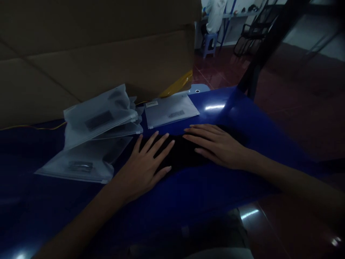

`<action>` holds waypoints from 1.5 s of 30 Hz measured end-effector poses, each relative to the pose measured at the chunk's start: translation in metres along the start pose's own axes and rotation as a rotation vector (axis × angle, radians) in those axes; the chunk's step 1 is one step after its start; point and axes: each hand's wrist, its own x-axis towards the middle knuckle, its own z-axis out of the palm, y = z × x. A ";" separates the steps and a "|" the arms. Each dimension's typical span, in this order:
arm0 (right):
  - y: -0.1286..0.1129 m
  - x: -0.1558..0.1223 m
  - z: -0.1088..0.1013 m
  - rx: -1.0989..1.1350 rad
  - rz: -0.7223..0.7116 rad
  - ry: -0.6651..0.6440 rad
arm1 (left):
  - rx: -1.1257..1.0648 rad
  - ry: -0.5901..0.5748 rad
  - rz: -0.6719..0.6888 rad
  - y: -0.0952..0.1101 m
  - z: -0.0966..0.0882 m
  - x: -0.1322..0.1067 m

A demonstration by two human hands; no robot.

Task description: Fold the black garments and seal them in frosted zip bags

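Observation:
A flat black item, perhaps folded cloth (182,153), lies on the blue table (172,190); the dim light hides its details. My left hand (148,162) rests with spread fingers at its left edge. Over its right part lies my right hand (215,144), palm down with fingers stretched out. Neither hand grips anything. Left of my left hand is a loose pile of frosted zip bags (99,118), with dark contents showing through. One lower zip bag (78,163) touches the table. Beyond my hands another frosted zip bag (172,111) with a small white label lies flat.
Large cardboard boxes (107,68) stand along the table's far side, with yellow tape (178,84) hanging near a corner. A dark metal post (258,64) rises at the right. Farther off, a person (215,16) sits on a blue stool (209,45) near a black chair (254,32).

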 end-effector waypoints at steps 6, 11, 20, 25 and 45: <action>0.017 -0.004 0.007 0.058 0.083 -0.203 | -0.070 -0.053 -0.037 -0.007 0.000 -0.002; 0.032 -0.009 0.006 -0.010 0.211 -0.184 | -0.063 -0.082 -0.067 -0.013 0.000 -0.002; 0.052 -0.006 -0.011 -0.125 0.411 -0.059 | -0.120 -0.134 -0.104 -0.016 -0.004 -0.002; 0.059 -0.004 -0.020 -0.017 0.512 -0.113 | -0.120 -0.116 -0.101 -0.015 -0.004 -0.002; 0.047 -0.003 -0.048 1.219 0.721 -0.168 | -0.163 -0.105 -0.033 -0.010 -0.002 -0.002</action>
